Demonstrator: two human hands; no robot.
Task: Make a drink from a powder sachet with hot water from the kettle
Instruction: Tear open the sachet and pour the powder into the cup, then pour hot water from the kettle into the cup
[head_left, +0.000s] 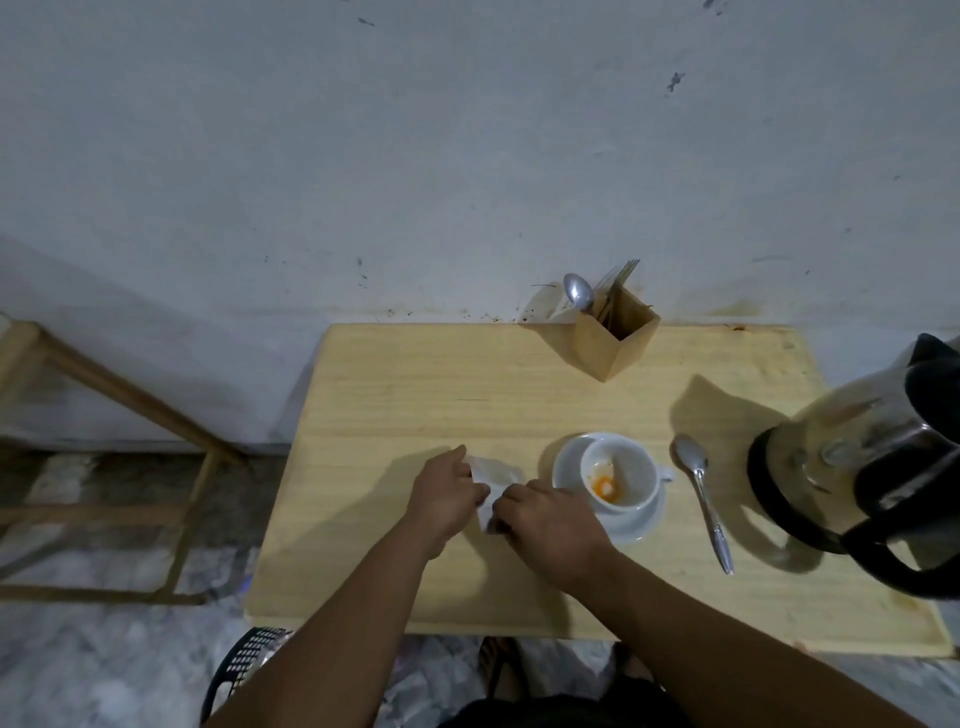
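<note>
A white cup (621, 475) stands on a white saucer (566, 465) with orange powder at its bottom. Just left of it, my left hand (447, 499) and my right hand (550, 525) both grip a crumpled white sachet (491, 475) low over the wooden table (415, 395). A metal spoon (701, 499) lies on the table to the right of the saucer. The steel kettle (862, 457) with a black handle stands at the right edge. Most of the sachet is hidden by my fingers.
A wooden cutlery holder (618, 338) with a spoon and forks stands at the table's far edge by the wall. A wooden frame (104, 395) stands on the floor to the left. A black basket (249, 660) sits below the table's near left corner.
</note>
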